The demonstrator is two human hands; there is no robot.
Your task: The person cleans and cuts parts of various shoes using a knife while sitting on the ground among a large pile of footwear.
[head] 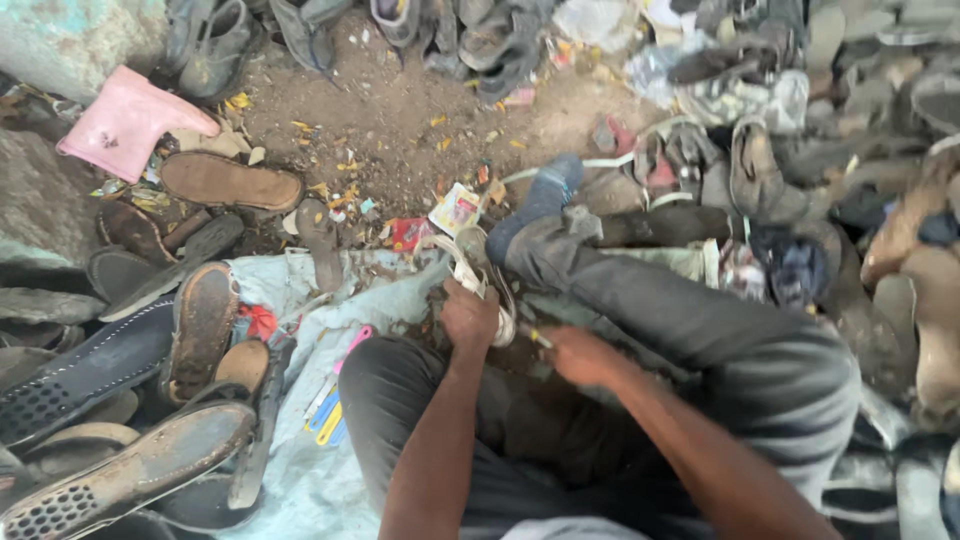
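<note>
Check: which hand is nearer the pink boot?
Left. The left hand grips the pale sandal, nearer the pink boot at far left; right hand sits farther right.

Only a few bits of packaging here, all on the dirt floor. A small white printed packet (455, 209) with colourful markings lies tilted near the middle, a bit toward 12 o'clock. Just beside it, at its 8 o'clock, there's a crumpled red wrapper (408, 233). Tiny yellow and orange paper scraps (300, 127) are scattered toward 11 o'clock.
</note>
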